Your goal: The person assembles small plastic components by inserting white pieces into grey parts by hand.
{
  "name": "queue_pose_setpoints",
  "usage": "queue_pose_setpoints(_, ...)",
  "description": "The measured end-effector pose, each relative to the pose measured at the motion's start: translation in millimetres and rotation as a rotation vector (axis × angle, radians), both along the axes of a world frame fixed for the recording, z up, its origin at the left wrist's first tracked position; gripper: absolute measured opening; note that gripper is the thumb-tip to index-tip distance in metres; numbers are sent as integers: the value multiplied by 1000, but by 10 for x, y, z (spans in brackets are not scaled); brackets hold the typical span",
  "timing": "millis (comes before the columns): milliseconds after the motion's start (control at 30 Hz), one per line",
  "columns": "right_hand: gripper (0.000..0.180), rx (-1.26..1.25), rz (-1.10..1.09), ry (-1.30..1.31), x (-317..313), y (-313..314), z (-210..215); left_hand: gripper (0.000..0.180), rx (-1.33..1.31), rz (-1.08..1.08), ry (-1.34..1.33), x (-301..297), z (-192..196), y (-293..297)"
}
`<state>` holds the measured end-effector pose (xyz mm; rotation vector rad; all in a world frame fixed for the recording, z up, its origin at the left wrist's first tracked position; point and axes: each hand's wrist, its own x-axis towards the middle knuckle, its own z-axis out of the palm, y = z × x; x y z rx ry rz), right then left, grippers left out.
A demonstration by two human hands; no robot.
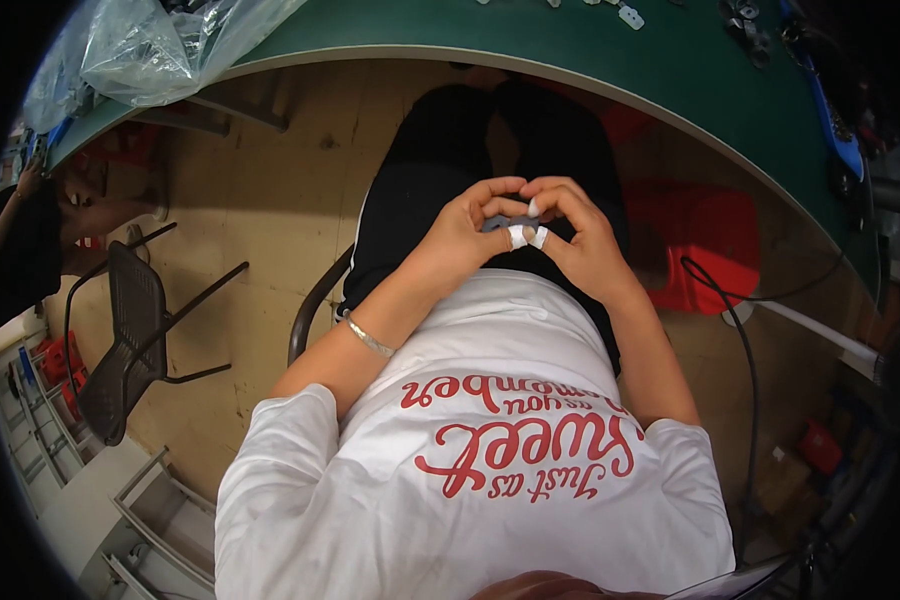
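We look straight down at a seated person's lap, where the left hand (467, 232) and right hand (580, 240) meet, fingers curled inward and tips touching. Between them we make out a small grey object (497, 225), mostly covered by the thumbs and fingers; its shape and kind we cannot tell. Both hands close around it, pinching from either side. White tape wraps (526, 236) show on two or three fingertips, though we cannot tell for certain which hand each belongs to. A thin metal bracelet (369, 339) sits on the left wrist. The white T-shirt (490, 470) with red lettering fills the lower frame; black trousers (440, 170) run up under the green table edge (590, 60), which hides the knees. On the table, clear plastic bags (150, 45) lie at upper left, and small parts at the top are cut off by the frame. A blue tool (835, 125) at far right is bent by the lens and hard to read. A red stool (700, 245) stands beside the right leg, a dark chair (130, 340) at left. Another person's arm (100, 215) shows at the left rim, mostly out of view.
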<state>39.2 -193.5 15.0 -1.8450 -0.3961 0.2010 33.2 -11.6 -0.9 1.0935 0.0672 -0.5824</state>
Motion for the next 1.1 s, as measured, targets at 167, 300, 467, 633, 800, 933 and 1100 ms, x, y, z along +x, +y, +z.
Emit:
queue_pose_setpoints(167, 25, 11, -98, 123, 36, -75, 86, 56, 410, 24, -423, -15, 217, 66)
queue_pose_setpoints(300, 20, 31, -74, 162, 65, -140, 98, 58, 600, 62, -710, 21, 300, 91)
queue_pose_setpoints(467, 14, 86, -118, 102, 133, -153, 379, 54, 553, 345, -940, 343, 726, 274)
queue_pose_setpoints(633, 10, 166, -239, -211, 366, -263, 943, 47, 801, 775, -1170, 1345, 1690, 942)
queue_pose_setpoints(800, 17, 102, -418, -339, 1044, -225, 1109, 61, 840, 790, -874, 1683, 2091, 1432)
queue_pose_setpoints(933, 21, -417, -508, -534, 1365, -373, 992, 49, 299, 394, -751, 1413, 1803, 768)
queue_pose_setpoints(1100, 17, -512, -500, -534, 1345, -304, 1036, 47, -202, 179, -219, 590, 1416, 201)
